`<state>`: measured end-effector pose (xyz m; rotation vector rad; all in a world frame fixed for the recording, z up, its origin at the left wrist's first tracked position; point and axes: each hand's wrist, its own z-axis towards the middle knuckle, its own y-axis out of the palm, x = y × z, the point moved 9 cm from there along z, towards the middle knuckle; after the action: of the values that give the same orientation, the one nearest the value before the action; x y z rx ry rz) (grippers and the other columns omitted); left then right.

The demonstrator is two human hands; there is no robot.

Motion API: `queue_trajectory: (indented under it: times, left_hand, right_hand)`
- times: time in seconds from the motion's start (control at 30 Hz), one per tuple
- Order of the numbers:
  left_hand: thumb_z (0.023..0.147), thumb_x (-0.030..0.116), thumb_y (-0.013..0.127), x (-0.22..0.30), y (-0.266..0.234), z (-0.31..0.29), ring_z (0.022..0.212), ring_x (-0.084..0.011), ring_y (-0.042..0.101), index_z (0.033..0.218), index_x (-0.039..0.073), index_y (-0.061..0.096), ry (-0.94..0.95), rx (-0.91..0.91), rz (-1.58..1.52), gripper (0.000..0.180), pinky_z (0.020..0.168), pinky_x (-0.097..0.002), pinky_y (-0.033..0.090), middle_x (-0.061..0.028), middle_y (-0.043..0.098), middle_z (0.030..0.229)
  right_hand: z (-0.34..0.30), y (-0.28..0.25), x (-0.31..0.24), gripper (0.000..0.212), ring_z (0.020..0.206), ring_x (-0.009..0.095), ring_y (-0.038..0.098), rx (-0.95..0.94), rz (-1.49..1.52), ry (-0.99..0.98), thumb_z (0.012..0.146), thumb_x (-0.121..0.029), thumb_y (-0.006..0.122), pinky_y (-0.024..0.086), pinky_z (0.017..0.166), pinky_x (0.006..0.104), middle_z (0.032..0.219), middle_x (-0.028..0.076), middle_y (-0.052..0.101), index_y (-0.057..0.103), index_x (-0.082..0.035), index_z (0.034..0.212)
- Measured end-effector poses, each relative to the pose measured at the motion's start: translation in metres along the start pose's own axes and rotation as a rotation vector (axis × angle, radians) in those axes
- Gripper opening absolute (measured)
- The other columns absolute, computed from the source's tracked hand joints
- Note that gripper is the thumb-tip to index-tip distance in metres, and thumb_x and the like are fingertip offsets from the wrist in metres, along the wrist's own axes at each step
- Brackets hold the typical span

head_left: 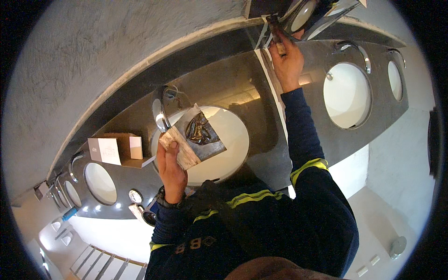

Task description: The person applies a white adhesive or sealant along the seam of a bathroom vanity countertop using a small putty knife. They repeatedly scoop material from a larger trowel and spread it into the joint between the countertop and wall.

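Observation:
My left hand (pixel 171 173) grips the wooden handle of a broad putty knife (pixel 212 150). A glossy dark lump of paste (pixel 199 129) lies on its metal blade, over an oval white basin (pixel 233 140). My right hand (pixel 288 63) reaches to the far backsplash, its fingers closed round a small scraper (pixel 280 48) with a light handle. The scraper's dark end touches or nearly touches the backsplash, beside a seam edged with pale tape (pixel 264 60). Its exact tip is hard to make out.
The dark stone counter (pixel 261 154) carries several basins with curved chrome taps (pixel 159 114). An opened cardboard box (pixel 126 148) stands at the left. A mirror (pixel 322 18) is above the right hand. A round tin (pixel 135 196) sits near the counter's front edge.

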<state>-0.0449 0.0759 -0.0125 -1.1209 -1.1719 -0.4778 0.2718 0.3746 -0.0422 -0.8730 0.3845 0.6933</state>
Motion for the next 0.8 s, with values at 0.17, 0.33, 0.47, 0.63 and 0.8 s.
queue_trajectory:
  times: [0.17, 0.33, 0.47, 0.63, 0.8]
  left_hand:
    - [0.106, 0.022, 0.049, -0.009, 0.004, -0.003, 0.113, -0.019, 0.056, 0.139, -0.005, 0.051, -0.102, -0.018, -0.213, 0.043, 0.101, -0.0296, 0.042, -0.0133, 0.059, 0.127]
    - [0.106, 0.022, 0.05, -0.01, 0.002, -0.003, 0.116, -0.0197, 0.055, 0.138, -0.006, 0.052, -0.065, 0.021, -0.069, 0.043, 0.103, -0.03, 0.042, -0.0145, 0.059, 0.129]
    - [0.094, -0.004, 0.06, -0.006, 0.001, 0.0, 0.119, -0.0373, 0.061, 0.131, 0.005, 0.057, -0.006, 0.021, 0.055, 0.038, 0.097, -0.0403, 0.052, -0.0248, 0.058, 0.132]
    - [0.102, 0.013, 0.053, -0.018, 0.005, -0.001, 0.117, -0.0259, 0.057, 0.135, -0.001, 0.054, -0.136, -0.006, -0.112, 0.036, 0.101, -0.0342, 0.044, -0.0185, 0.059, 0.13]
    - [0.105, 0.019, 0.05, -0.006, 0.005, -0.002, 0.115, -0.0196, 0.056, 0.135, -0.004, 0.054, 0.007, -0.019, 0.064, 0.038, 0.102, -0.0315, 0.042, -0.0138, 0.06, 0.125]
  right_hand:
    - [-0.006, -0.002, 0.0, 0.037, 0.09, 0.041, 0.068, 0.005, -0.014, 0.026, 0.088, -0.031, 0.07, 0.055, 0.077, 0.0489, 0.099, 0.019, 0.069, 0.071, -0.02, 0.124]
    - [-0.014, -0.002, 0.0, 0.037, 0.091, 0.04, 0.068, -0.015, 0.04, 0.045, 0.09, -0.032, 0.069, 0.054, 0.077, 0.0485, 0.101, 0.018, 0.069, 0.07, -0.02, 0.125]
    - [-0.012, -0.005, 0.004, 0.038, 0.092, 0.039, 0.068, 0.034, 0.019, 0.053, 0.092, -0.033, 0.068, 0.055, 0.078, 0.0474, 0.105, 0.018, 0.068, 0.069, -0.018, 0.127]
    - [-0.01, 0.008, 0.008, 0.04, 0.095, 0.039, 0.069, 0.009, -0.007, 0.027, 0.092, -0.033, 0.068, 0.055, 0.08, 0.0464, 0.108, 0.018, 0.068, 0.068, -0.016, 0.129]
    - [-0.018, 0.02, 0.016, 0.042, 0.096, 0.038, 0.069, -0.025, -0.036, 0.028, 0.094, -0.033, 0.068, 0.055, 0.081, 0.0458, 0.11, 0.018, 0.069, 0.066, -0.02, 0.133]
